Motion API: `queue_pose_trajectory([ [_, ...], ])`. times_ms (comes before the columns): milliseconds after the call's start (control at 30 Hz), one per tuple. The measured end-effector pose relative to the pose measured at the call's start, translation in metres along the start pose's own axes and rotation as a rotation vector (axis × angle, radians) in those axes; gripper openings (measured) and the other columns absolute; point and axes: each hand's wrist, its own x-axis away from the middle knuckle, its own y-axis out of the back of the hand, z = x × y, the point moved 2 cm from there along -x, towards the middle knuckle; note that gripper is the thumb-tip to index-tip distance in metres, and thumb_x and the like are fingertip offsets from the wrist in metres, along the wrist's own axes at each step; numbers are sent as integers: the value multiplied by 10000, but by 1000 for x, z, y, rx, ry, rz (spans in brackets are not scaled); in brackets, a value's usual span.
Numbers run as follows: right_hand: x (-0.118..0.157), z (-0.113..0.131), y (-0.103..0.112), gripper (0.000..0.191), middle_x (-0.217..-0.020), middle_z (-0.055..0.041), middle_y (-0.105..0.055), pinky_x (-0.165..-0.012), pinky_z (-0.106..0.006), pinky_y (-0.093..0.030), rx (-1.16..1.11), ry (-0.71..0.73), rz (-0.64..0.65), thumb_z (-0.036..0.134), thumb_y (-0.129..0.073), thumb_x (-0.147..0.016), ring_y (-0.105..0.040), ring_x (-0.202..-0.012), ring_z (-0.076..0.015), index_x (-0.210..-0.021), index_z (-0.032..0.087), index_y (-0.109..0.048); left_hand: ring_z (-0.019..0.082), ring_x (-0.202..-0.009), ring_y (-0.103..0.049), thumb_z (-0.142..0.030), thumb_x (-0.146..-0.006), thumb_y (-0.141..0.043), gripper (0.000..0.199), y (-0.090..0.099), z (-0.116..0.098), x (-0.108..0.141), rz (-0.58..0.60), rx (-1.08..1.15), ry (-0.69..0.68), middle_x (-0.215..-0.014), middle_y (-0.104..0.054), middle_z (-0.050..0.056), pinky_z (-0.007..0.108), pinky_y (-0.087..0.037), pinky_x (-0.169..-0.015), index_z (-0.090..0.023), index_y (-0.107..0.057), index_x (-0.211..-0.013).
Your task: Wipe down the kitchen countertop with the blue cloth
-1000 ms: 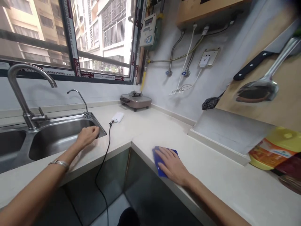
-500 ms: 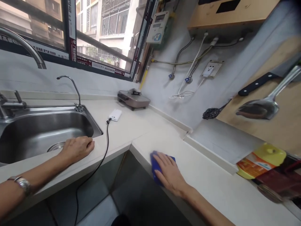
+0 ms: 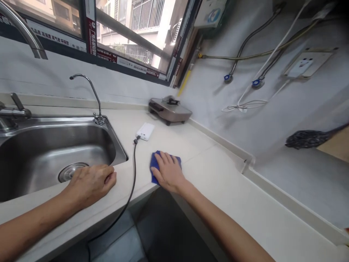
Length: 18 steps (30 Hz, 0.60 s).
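Observation:
My right hand [image 3: 169, 171] presses a folded blue cloth [image 3: 153, 160] flat on the white countertop [image 3: 218, 174], near the inner corner of its front edge. The fingers lie over the cloth, and its blue edges show around them. My left hand [image 3: 92, 182] is curled into a loose fist and rests on the counter's front strip beside the steel sink [image 3: 120, 154]. Nothing shows in that fist. Between the two hands, a black cable [image 3: 134, 171] runs from a white power bank [image 3: 145, 131] down over the counter edge.
An electric pan with a lid [image 3: 170, 110] stands in the back corner. A small tap [image 3: 92, 87] and a larger faucet [image 3: 24, 31] rise behind the sink. Hoses [image 3: 245, 57] and a socket [image 3: 301, 65] are on the right wall. A dark scrubber [image 3: 308, 139] hangs farther right.
My right hand has slid the blue cloth leftward and farther back, toward the power bank. The left fist stays by the sink. The view has moved closer, and the hanging ladle and knife are out of sight.

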Motion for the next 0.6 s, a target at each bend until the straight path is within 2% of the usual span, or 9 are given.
queue_pose_trajectory([
  [200,-59,25,-1,693,-1646,-197,-296,-1198,-576,-212,-44,-87,5,516,-250,-1035,-270,-1502,-380,-1578,89,-305,227,-683,-568,-437,-920,-311,384,4,-3,-2,56,-15,53,-775,-672,47,336,-231,-613,-211,-491,-667],
  [300,-73,28,2,700,-1635,-215,-310,-1192,-580,-222,-60,-141,2,516,-263,-1033,-287,-1492,-386,-1575,74,-304,232,-705,-578,-423,-919,-320,374,8,-6,-1,54,-13,68,-778,-672,60,336,-233,-618,-210,-497,-667],
  [400,-60,32,5,712,-1644,-231,-277,-1210,-585,-192,-64,-129,9,508,-273,-1034,-250,-1511,-395,-1578,49,-289,236,-730,-591,-400,-916,-314,363,13,-8,0,67,-11,56,-773,-671,65,331,-246,-625,-210,-498,-668],
  [600,-7,45,10,693,-1663,-188,-259,-1237,-565,-183,-88,83,-10,540,-299,-1028,-236,-1530,-360,-1581,123,-310,257,-763,-612,-428,-925,-267,393,17,-9,0,89,-13,64,-842,-699,80,338,-289,-650,-213,-507,-700],
])
